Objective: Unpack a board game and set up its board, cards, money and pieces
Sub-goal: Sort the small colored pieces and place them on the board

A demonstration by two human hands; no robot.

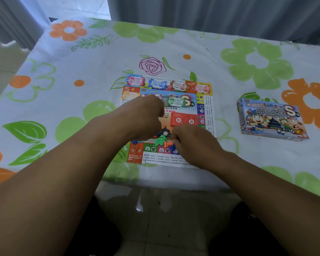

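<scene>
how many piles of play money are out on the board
6. Along the far edge of the board: pink pile, blue pile, brown pile, red pile. An orange pile on the left edge, a green pile mid-board. The left hand may hide more.

The board [205,108] lies flat mid-table, its far edge lined with money stacks [156,84], a green stack [175,102] and a red card pile [183,120] on its centre. The left hand [148,115] and right hand [194,143] crowd its near half, with small pieces [160,141] and a die [165,133] between them. Open tablecloth [227,100] separates the board from the box [272,122] on the right
</scene>
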